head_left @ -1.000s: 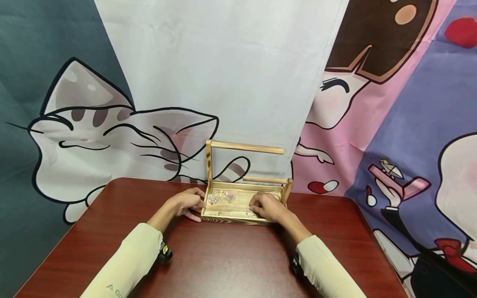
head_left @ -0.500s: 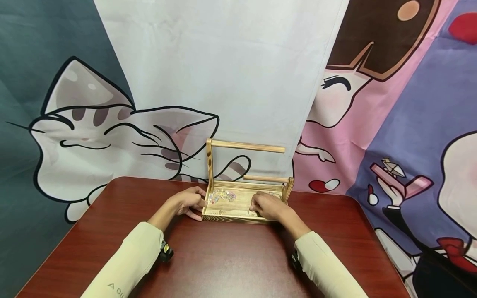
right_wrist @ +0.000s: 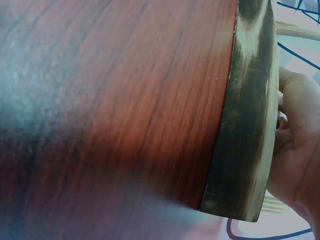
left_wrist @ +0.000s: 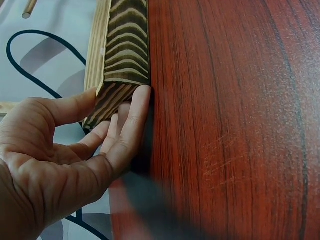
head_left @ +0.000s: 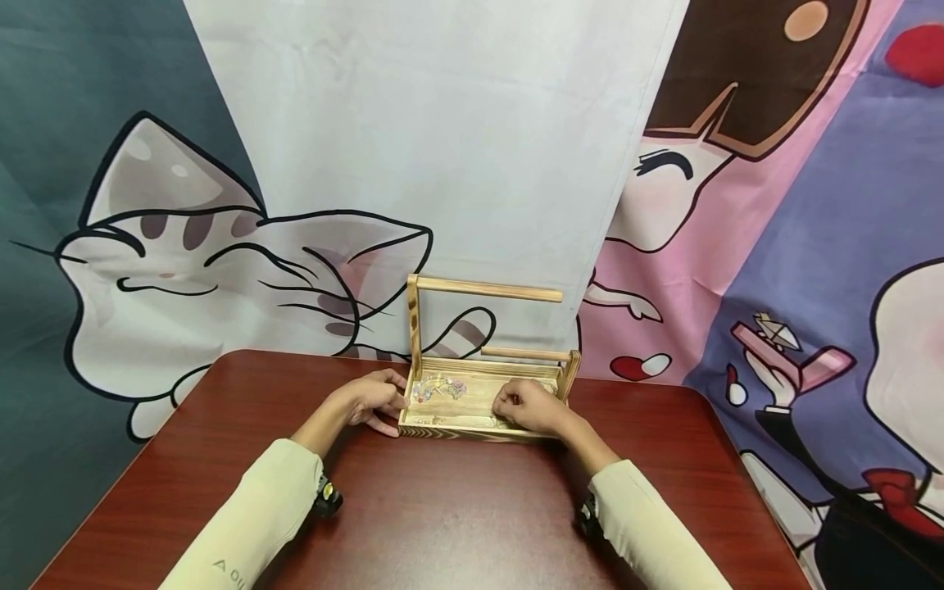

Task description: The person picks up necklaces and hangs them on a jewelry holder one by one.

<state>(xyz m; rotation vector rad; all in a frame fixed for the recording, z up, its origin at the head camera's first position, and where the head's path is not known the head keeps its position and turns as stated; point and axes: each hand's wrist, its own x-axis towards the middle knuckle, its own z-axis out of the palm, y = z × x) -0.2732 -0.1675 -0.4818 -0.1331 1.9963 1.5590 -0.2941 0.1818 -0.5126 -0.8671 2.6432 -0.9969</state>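
Observation:
A shallow wooden box (head_left: 472, 373) with a raised handle frame stands at the table's far edge. At its left end is my left hand (head_left: 374, 399); in the left wrist view its thumb (left_wrist: 75, 106) lies on the rim and its fingers press against the dark-grained corner. My right hand (head_left: 529, 406) reaches inside the right half, fingers curled down toward the floor by a thin loop-like item (head_left: 501, 423). The front wall (right_wrist: 245, 110) hides its fingertips in the right wrist view; I cannot tell whether they hold anything. Small colourful pieces (head_left: 438, 388) lie in the left half.
An upright post (head_left: 415, 328) carries a top bar (head_left: 490, 289), and a lower bar (head_left: 527, 355) runs along the back right. Behind the red-brown table (head_left: 472, 508) hangs a printed cloth (head_left: 472, 147). Thin small pieces (head_left: 430, 420) lie near the box's front left.
My right hand turns slightly in place, its fingers lifting and curling a little more over the box floor. The left hand keeps its hold, and the box stays put.

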